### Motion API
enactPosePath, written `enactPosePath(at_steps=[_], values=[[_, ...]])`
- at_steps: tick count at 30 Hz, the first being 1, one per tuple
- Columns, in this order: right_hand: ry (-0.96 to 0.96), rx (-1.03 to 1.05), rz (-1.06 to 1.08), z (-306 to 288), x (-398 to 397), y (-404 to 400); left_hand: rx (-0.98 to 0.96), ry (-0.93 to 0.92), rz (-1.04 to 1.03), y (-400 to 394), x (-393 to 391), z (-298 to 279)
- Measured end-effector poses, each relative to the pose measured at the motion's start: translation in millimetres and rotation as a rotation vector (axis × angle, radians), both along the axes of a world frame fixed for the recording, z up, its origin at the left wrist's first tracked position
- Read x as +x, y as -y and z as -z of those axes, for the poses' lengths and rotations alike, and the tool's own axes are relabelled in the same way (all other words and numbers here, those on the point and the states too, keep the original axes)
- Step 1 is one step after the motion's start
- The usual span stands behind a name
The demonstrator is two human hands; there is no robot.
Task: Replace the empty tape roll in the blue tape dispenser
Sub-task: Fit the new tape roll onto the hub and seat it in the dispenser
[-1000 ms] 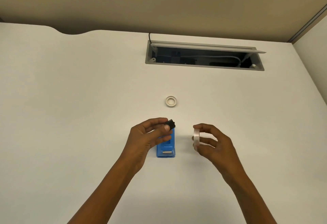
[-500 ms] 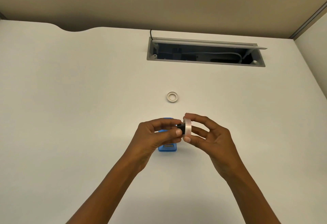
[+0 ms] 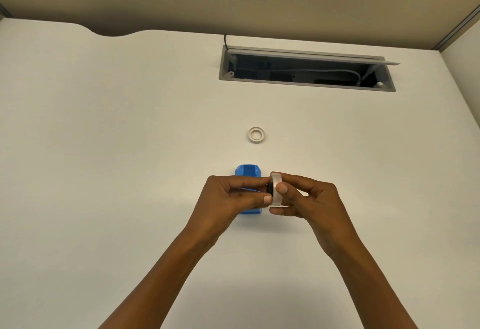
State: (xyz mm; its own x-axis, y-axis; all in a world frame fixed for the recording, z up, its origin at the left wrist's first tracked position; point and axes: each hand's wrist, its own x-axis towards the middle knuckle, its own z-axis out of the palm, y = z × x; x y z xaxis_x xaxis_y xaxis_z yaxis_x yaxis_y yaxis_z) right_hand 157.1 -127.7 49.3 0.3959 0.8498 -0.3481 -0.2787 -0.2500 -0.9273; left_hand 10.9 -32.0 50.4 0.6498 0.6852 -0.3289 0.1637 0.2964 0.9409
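Note:
The blue tape dispenser [image 3: 248,172] lies on the white desk [image 3: 104,146], mostly hidden behind my left hand [image 3: 228,198]. That hand pinches a small black spool [image 3: 270,188] between thumb and fingers. My right hand [image 3: 309,201] holds a new clear tape roll [image 3: 276,189] upright, edge-on to me, pressed against the black spool. The two hands meet just above the dispenser's right side. An empty white tape core [image 3: 256,135] lies flat on the desk farther back.
A grey cable hatch [image 3: 306,87] stands open at the back of the desk, with cables inside. A beige partition wall rises behind the desk, and a second panel closes off the right side.
My hands came together: the right hand brought the tape roll left onto the black spool held in the left hand. Now the hands sit slightly lower over the dispenser.

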Motion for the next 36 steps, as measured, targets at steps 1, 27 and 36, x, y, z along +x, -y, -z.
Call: enactPosePath(at_steps=[1,27,36], values=[[0.002,-0.012,0.000,1,-1,-1,0.002,0.003,0.003,1,-1,0],[0.528,0.066,-0.185,41,12,-31,0.519,-0.287,-0.089,-10,0,41],[0.759,-0.024,-0.286,62,20,-56,0.462,-0.311,-0.178,-22,2,60]])
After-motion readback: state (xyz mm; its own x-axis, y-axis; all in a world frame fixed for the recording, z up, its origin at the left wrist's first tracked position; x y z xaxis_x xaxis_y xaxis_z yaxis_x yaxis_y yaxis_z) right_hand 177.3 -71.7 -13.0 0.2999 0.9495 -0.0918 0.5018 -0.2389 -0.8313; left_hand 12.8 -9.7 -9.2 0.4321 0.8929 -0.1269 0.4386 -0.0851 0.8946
